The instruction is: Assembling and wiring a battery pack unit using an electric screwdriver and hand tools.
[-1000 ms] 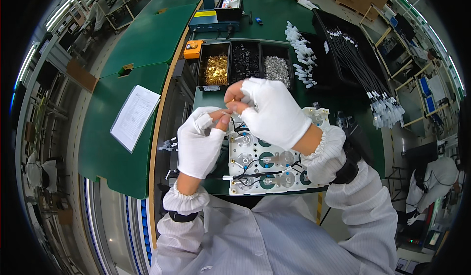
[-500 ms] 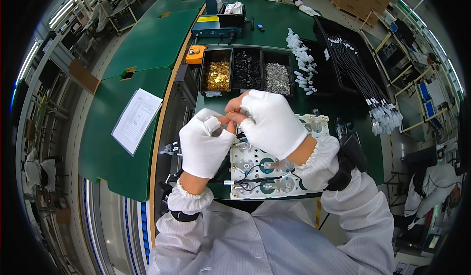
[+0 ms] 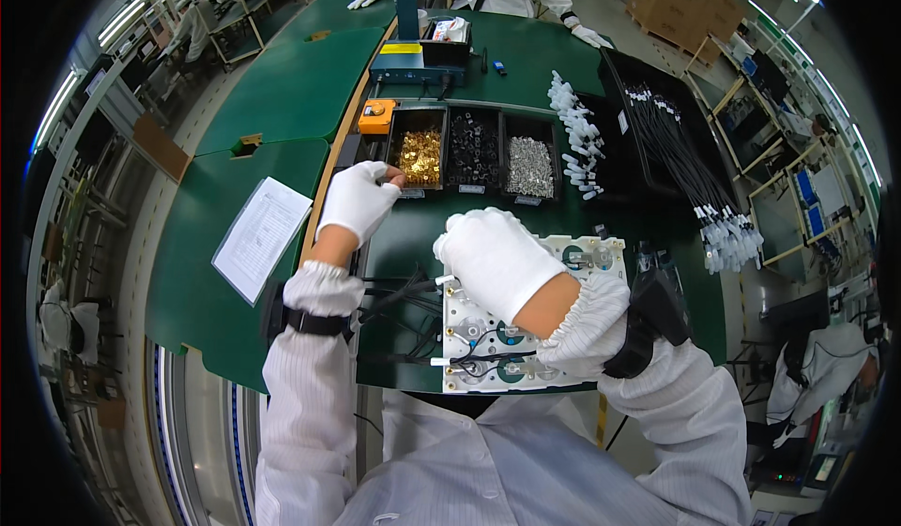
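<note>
My left hand [image 3: 359,203], in a white glove with bare fingertips, is at the near left corner of a black bin of gold-coloured small metal parts [image 3: 419,157]. Its thumb and fingers are bent together; whatever is between them is too small to make out. Over the upper left of a white plate with round clear fittings [image 3: 462,318] is my right hand [image 3: 502,265], gloved alike and curled closed. The back of that hand hides its fingertips and anything in them. Black cables [image 3: 399,293] with white ends run across the plate's left edge.
Beside the gold parts are bins of black parts [image 3: 472,146] and silver parts [image 3: 530,166]. White connectors [image 3: 577,132] and a black tray of cables [image 3: 648,141] are at right. An orange box [image 3: 376,116] and a paper sheet [image 3: 261,237] are at left. Another person's gloved hand [image 3: 590,37] rests across the table.
My hands were fingertip to fingertip above the plate. My left hand has moved away left and forward to the gold bin; my right has dropped slightly nearer, over the plate.
</note>
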Motion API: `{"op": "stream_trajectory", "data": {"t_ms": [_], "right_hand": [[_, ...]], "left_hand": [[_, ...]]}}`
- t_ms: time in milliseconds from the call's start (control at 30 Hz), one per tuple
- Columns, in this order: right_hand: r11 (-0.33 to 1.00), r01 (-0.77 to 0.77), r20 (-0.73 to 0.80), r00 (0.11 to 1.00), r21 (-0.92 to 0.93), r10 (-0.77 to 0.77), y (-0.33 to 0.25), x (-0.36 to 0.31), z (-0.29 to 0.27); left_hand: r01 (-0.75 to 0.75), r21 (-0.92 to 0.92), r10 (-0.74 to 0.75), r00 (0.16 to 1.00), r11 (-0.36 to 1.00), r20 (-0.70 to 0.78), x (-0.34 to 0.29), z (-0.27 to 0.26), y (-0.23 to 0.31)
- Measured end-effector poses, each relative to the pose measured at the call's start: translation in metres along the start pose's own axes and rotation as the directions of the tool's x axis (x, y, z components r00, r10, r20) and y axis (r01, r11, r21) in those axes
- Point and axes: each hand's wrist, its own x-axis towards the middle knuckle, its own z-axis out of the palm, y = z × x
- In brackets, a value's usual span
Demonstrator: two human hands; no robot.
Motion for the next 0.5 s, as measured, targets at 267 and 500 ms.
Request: {"op": "stream_trajectory", "data": {"t_ms": [267, 500], "right_hand": [[0.992, 0.033, 0.180, 0.984, -0.119, -0.011, -0.009, -0.006, -0.008], [0.974, -0.055, 0.056, 0.997, 0.218, 0.044, 0.009, -0.006, -0.005]], "left_hand": [[-0.120, 0.490, 0.042, 0.985, 0.863, 0.167, 0.056, 0.053, -0.006], [-0.113, 0.520, 0.005, 0.979, 0.847, 0.203, 0.066, 0.069, -0.002]]}}
